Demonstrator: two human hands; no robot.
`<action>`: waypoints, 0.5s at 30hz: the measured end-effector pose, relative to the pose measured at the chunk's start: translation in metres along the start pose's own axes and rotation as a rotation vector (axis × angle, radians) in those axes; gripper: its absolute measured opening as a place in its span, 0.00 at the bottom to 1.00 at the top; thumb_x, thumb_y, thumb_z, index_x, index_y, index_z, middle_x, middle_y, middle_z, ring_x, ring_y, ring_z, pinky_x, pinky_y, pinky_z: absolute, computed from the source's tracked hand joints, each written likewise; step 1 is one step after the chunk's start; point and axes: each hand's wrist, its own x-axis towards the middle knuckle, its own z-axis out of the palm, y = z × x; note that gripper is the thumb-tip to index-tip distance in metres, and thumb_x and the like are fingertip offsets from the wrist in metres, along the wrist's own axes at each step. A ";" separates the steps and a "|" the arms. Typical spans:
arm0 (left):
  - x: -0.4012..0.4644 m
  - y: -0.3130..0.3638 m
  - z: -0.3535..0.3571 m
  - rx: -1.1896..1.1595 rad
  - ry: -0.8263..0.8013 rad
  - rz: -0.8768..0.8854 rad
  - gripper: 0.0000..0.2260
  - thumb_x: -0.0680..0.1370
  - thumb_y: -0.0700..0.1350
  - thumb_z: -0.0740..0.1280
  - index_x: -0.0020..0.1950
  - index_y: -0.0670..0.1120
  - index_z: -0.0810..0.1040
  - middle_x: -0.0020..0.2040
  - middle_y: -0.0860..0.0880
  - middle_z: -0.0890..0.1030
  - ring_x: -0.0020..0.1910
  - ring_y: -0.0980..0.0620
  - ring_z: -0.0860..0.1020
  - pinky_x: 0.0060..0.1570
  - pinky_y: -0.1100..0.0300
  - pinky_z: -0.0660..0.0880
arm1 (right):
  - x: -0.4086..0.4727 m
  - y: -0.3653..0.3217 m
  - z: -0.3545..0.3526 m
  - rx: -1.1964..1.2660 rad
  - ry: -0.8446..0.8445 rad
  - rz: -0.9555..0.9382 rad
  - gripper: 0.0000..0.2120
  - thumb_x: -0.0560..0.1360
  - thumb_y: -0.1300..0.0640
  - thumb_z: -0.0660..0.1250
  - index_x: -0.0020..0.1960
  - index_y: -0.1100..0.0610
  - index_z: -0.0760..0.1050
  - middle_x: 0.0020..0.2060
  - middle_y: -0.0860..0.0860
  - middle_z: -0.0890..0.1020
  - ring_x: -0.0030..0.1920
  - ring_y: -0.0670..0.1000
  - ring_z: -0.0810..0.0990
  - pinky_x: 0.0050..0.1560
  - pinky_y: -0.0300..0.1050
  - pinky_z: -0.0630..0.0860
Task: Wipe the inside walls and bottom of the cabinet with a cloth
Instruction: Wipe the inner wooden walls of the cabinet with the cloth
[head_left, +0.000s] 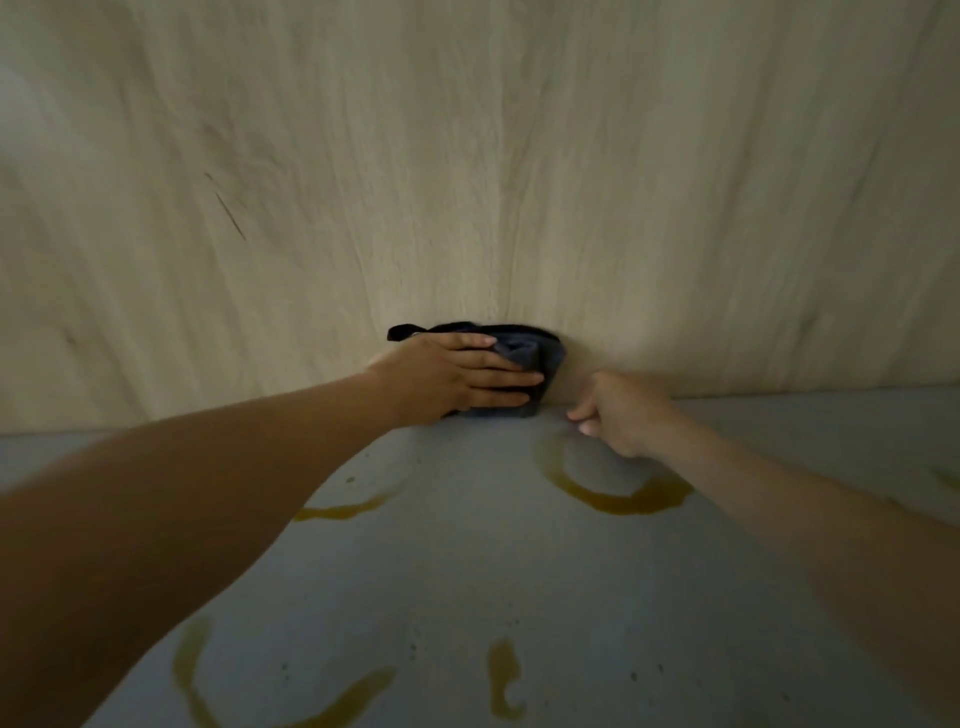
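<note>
**Cloth pressed into the back corner of a stained cabinet**

Seen from a head-worn camera, two bare arms reach forward into a cabinet. The back wall is pale wood with a faint vertical grain and a few dark scuffs on its left side. The bottom is a smooth grey surface meeting the wall along a seam across the middle of the view.

The left hand lies flat on a dark, bunched cloth, fingers straight and together, pressing it against the wall right at the seam where the wall meets the bottom. The cloth sits near the centre of the view, touching both surfaces.

The right hand is just beside the cloth, apart from it, resting on the grey bottom. Its fingers are curled inward and it appears to hold nothing.

Yellowish-brown stains mark the bottom: a curved ring just in front of the right hand, a short streak under the left forearm, and several curved marks nearer the camera.

Judging by these stains, the bottom has largely not been wiped yet. The wall shows no such residue, though whether it has been fully cleaned cannot be told. The side walls are out of view. Most of the task seems to remain.
</note>
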 end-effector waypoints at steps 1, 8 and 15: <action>-0.002 0.002 -0.001 -0.037 -0.020 -0.016 0.24 0.77 0.43 0.54 0.73 0.54 0.65 0.74 0.57 0.62 0.70 0.56 0.67 0.72 0.57 0.49 | 0.001 0.002 0.001 -0.007 -0.003 -0.012 0.09 0.75 0.58 0.68 0.54 0.58 0.81 0.54 0.55 0.81 0.56 0.57 0.78 0.55 0.42 0.71; -0.096 -0.002 0.002 -0.072 -0.155 -0.145 0.26 0.78 0.37 0.44 0.75 0.52 0.59 0.76 0.55 0.59 0.70 0.55 0.63 0.73 0.57 0.46 | 0.000 -0.005 -0.003 -0.181 -0.036 -0.080 0.13 0.74 0.61 0.67 0.30 0.58 0.73 0.39 0.55 0.76 0.45 0.58 0.79 0.47 0.49 0.76; -0.018 0.012 0.000 -0.052 -0.184 -0.084 0.29 0.82 0.42 0.49 0.74 0.56 0.33 0.71 0.57 0.28 0.76 0.57 0.44 0.71 0.57 0.33 | 0.003 -0.009 -0.003 -0.135 -0.026 -0.028 0.06 0.75 0.60 0.67 0.47 0.60 0.82 0.48 0.55 0.82 0.51 0.57 0.79 0.46 0.39 0.69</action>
